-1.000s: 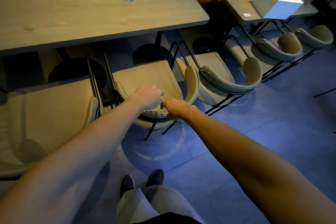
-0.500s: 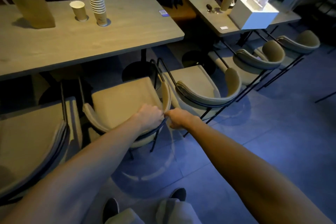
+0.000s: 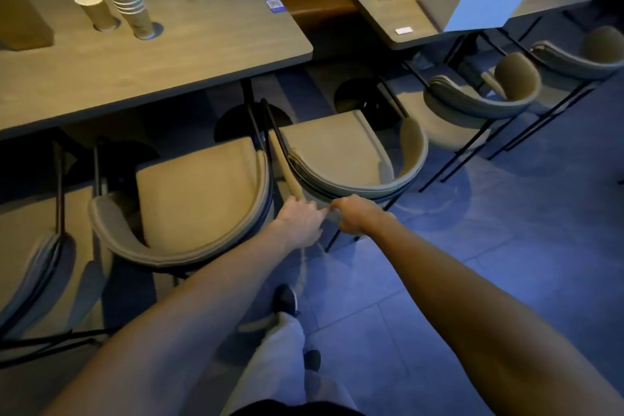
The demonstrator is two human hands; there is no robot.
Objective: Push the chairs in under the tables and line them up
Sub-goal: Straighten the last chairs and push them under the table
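Tan upholstery on black metal frames marks the five chairs ranged along two wooden benches, the long bench (image 3: pixel 189 44) at left and the small bench (image 3: pixel 381 20) at right. Both hands meet at the curved back rail of the middle chair (image 3: pixel 337 152). The right hand (image 3: pixel 354 214) has its fingers (image 3: pixel 339 211) curled round the rail in a grip. The left hand (image 3: pixel 299 221) lies just beside it with its fingers (image 3: pixel 315 213) bent against the same rail, though blur hides whether they wrap it. This chair stands on the floor (image 3: pixel 472 263) in the gap between the benches, turned at an angle, with its whole seat uncovered, so it appears to be the one now being dealt with. The neighbouring chair (image 3: pixel 196 192) sits square to the long bench, with only the front edge of its seat near the bench top. It reads as roughly aligned but not fully pushed in. The leftmost chair (image 3: pixel 40 263) is blurred and cut off by the frame, and its position cannot be judged. The two far chairs (image 3: pixel 479 101) at the small bench have their seats largely under the top and their backs in a row, so they look finished or nearly so. On this evidence the task is partway through: the middle chair needs turning and a bench to go under, and its neighbour may need a further push. Paper cups (image 3: pixel 126 3) and a white tissue box (image 3: pixel 472 0) stand on the bench tops, well apart from the hands.
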